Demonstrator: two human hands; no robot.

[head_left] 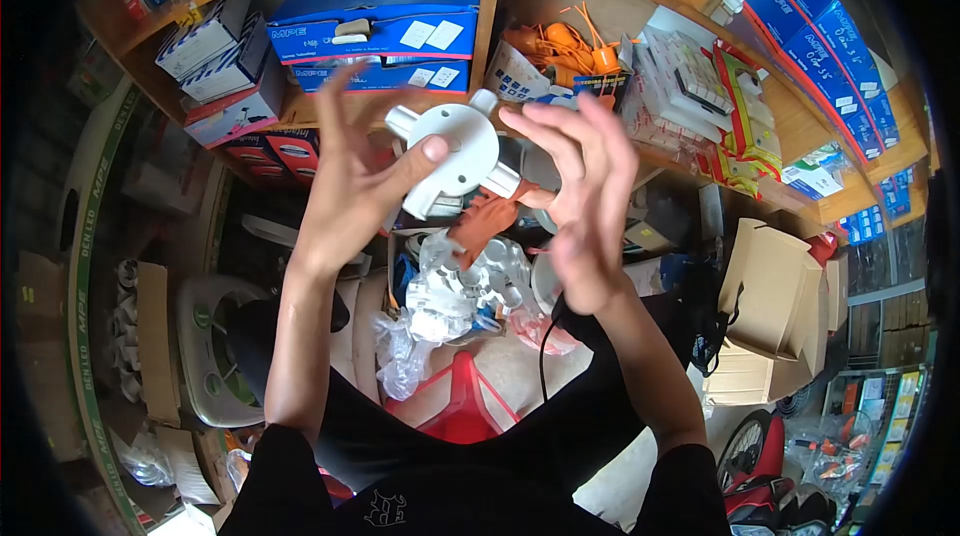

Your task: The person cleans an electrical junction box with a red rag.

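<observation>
White plastic junction box (pixel 455 151) held up before the shelves, pinched in left hand (pixel 355 186), thumb on its round face. Right hand (pixel 585 196) just beside it, fingers spread, grip wide, holding nothing. Below: clear bag of fittings (pixel 455 296), red stool (pixel 462 406). Behind: blue boxes (pixel 385 26) on wooden shelf (pixel 485 31).

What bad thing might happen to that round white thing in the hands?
The white junction box is pinched mainly by the left hand thumb; the right hand has open fingers, so it may slip. Below lies a plastic bag of white fittings and a red stool; a fall could knock it among the clutter.
</observation>
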